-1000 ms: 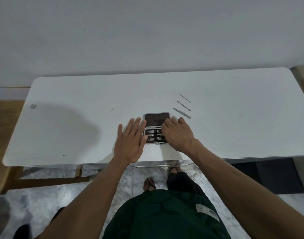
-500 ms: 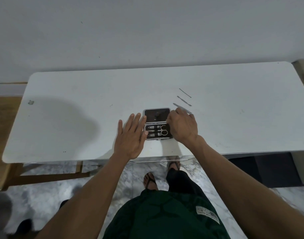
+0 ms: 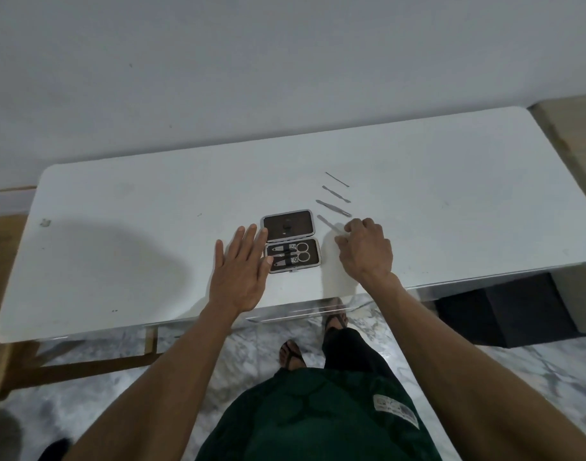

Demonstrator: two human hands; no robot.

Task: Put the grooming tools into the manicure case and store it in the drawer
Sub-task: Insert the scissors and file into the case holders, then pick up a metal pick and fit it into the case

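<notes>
The manicure case lies open on the white table, with its lid half toward the wall. Small scissors and two clippers sit strapped in its near half. My left hand rests flat with spread fingers, touching the case's left edge. Right of the case lie several slim metal tools in a row: a thin pick, a pusher, tweezers and a file. My right hand pinches the file's near end with thumb and forefinger. The file's far end still touches the table.
A glossy drawer front shows just under the table's near edge. A dark box stands on the marble floor under the table's right side. A small object lies at the far left of the table. My feet are below the edge.
My right hand has left the case's right side and moved right to the nearest slim tool, uncovering the scissors and clippers. My left hand stays by the case.
</notes>
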